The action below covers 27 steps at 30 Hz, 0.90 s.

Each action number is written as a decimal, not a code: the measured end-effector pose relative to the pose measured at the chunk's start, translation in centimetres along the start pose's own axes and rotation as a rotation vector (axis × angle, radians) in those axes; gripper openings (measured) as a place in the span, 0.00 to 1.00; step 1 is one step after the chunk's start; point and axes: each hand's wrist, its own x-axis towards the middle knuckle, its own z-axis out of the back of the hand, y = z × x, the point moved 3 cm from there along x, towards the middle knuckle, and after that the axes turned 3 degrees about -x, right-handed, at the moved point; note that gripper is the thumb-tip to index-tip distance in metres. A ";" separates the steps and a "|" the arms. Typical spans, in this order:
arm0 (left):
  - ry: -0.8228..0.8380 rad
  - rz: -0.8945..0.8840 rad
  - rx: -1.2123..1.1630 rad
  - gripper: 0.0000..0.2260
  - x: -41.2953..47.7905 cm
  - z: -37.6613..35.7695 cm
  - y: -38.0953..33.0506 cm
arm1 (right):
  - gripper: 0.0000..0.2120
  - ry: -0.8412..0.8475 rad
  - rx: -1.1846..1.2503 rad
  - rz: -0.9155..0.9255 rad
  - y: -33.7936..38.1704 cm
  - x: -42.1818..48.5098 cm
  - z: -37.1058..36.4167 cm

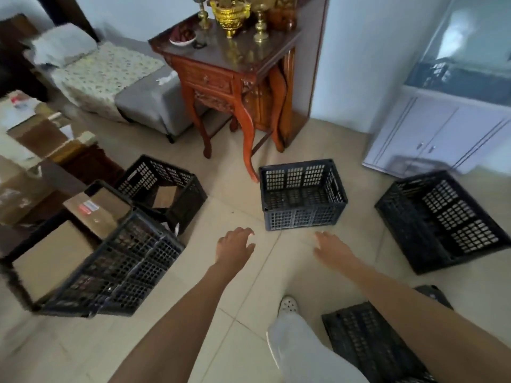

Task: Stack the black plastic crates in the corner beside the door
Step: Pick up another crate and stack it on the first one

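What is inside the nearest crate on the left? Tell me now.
Two cardboard boxes fill the crate; the far one bears a red label. The crate's floor and anything under the boxes are covered.

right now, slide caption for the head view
Left hand and right hand reach, open and empty, toward the centre black crate on the tiled floor.

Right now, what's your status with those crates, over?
Left hand, right hand open, empty. Upright black crate ahead, untouched. Carved table leg beside its corner.
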 end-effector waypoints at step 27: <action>0.349 -0.423 0.113 0.15 56.0 11.0 -11.7 | 0.16 -0.061 0.335 -0.679 -11.2 33.4 17.5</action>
